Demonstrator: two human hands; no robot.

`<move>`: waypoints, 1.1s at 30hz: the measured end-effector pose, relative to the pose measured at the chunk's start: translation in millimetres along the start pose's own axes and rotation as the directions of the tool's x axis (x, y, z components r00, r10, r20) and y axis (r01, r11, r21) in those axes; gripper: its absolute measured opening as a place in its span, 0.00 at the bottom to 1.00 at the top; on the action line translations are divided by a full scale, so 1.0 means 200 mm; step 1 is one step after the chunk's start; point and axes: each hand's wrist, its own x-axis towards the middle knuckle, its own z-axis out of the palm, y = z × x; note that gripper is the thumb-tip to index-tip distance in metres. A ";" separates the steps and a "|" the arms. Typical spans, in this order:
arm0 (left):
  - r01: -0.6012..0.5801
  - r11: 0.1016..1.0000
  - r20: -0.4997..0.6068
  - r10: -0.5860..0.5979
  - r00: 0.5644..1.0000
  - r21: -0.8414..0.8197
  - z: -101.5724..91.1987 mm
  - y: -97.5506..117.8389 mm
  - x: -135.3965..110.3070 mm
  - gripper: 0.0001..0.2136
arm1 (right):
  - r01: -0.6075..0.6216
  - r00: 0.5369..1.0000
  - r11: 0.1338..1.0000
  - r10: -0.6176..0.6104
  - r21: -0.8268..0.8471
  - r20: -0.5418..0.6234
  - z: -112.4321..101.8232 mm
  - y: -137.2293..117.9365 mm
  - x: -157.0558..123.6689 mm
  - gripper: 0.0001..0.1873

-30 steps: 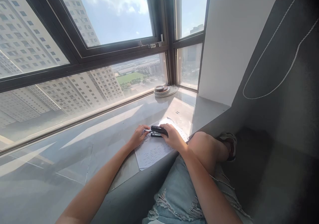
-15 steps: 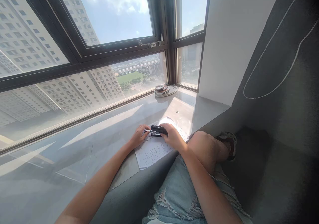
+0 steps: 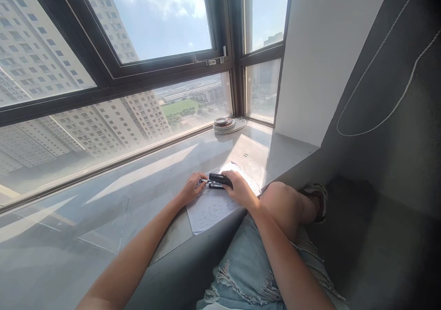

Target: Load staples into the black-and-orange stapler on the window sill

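A black stapler (image 3: 217,180) rests on printed paper sheets (image 3: 210,206) lying on the grey stone window ledge (image 3: 144,186). My right hand (image 3: 240,189) is wrapped round the stapler's right end. My left hand (image 3: 191,188) lies on the paper's upper left corner, its fingertips pinched at the stapler's open left end. Whether the left fingers hold something small there, I cannot make out.
A stack of round plates (image 3: 227,124) stands at the ledge's far corner by the dark window frame (image 3: 237,71). A small dark bit (image 3: 245,155) lies on the ledge beyond the paper. My bent knee (image 3: 280,200) and shoe (image 3: 315,197) rest on the dark seat.
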 end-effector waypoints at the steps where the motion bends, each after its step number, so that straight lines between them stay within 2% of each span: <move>1: -0.002 1.000 0.000 0.002 1.000 -0.001 0.00 0.00 0.00 0.08 | 0.001 1.000 1.000 -0.001 -0.002 0.000 0.00 0.00 0.00 0.20; 22: 0.034 0.998 -0.013 -0.035 0.999 -0.048 -0.03 0.03 0.01 0.07 | 0.004 1.000 1.000 -0.004 -0.028 0.005 0.01 0.01 0.00 0.20; 33: 0.106 0.989 -0.002 -0.107 0.994 -0.104 -0.05 -0.03 0.01 0.12 | -0.004 1.000 1.000 0.005 -0.024 0.018 -0.01 -0.01 0.00 0.20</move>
